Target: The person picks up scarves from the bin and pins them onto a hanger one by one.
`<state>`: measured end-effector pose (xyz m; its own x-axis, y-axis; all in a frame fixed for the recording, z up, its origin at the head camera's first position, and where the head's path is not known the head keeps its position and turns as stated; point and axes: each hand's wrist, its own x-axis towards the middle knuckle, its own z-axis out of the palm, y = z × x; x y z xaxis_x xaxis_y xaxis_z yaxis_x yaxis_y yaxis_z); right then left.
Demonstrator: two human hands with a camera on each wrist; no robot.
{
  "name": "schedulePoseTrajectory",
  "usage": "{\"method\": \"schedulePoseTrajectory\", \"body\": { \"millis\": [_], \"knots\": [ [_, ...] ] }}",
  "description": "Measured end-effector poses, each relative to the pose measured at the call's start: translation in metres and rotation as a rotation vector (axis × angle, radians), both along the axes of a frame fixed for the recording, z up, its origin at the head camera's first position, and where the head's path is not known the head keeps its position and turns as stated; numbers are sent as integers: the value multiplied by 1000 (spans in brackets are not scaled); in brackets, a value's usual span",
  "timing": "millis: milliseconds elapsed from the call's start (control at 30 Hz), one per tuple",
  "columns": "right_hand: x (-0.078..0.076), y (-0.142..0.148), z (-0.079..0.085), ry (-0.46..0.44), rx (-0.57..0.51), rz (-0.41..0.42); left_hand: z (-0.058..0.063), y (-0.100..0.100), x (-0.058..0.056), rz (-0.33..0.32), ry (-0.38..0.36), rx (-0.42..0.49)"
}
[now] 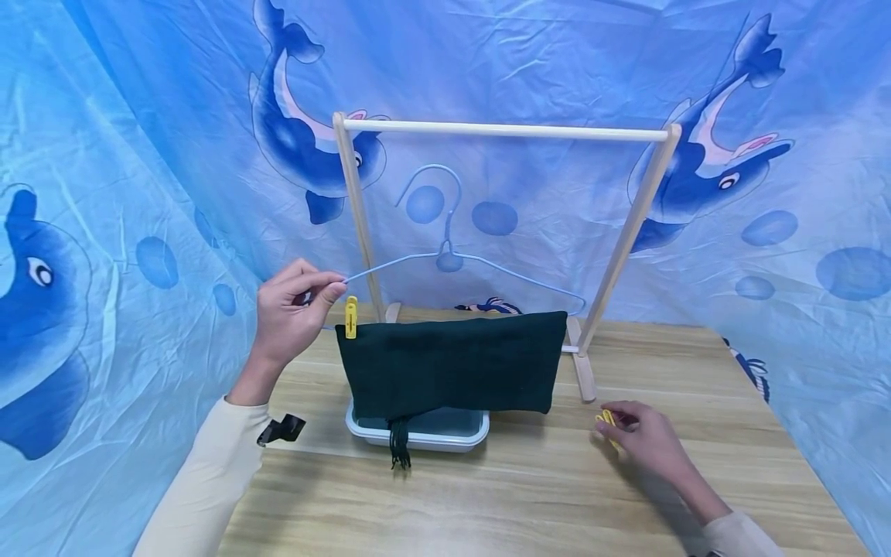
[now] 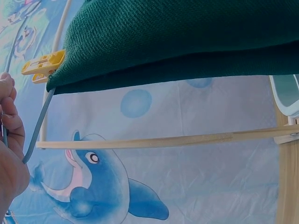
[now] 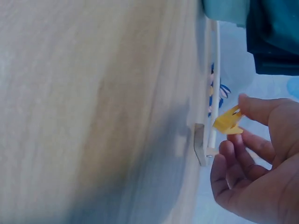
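Note:
My left hand (image 1: 295,309) pinches the left corner of a light blue wire hanger (image 1: 515,275), holding it up with its hook on top. Over the hanger's lower bar hangs a folded dark green scarf (image 1: 455,367), its fringe dangling below. A yellow clothespin (image 1: 351,317) clamps the scarf's left end to the bar; the left wrist view shows this clothespin (image 2: 44,65) close to the fingers. To the right, above the table, my right hand (image 1: 647,441) pinches a second yellow clothespin (image 3: 228,120) between thumb and fingers, apart from the scarf.
A small rack with wooden posts (image 1: 629,240) and a white top rail (image 1: 508,131) stands behind the hanger. Beneath the scarf, a pale blue-white basin (image 1: 445,442) sits on the wooden table (image 1: 515,503). Blue dolphin-print cloth (image 1: 557,62) surrounds the table.

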<state>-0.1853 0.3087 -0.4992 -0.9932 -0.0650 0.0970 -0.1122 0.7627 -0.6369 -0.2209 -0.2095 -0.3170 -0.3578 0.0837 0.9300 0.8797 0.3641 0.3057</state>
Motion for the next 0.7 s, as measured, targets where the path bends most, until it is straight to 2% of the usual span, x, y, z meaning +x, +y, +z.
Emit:
{"method": "schedulePoseTrajectory", "body": {
  "millis": [167,333,700],
  "knots": [
    [1,4,10,114,-40,25,2,1,1,0,1,-2],
    [2,6,28,228,-61,37,4,3,1,0,8,-8],
    [0,6,86,365,-67,112,3,2,1,-2,28,-30]
  ]
}}
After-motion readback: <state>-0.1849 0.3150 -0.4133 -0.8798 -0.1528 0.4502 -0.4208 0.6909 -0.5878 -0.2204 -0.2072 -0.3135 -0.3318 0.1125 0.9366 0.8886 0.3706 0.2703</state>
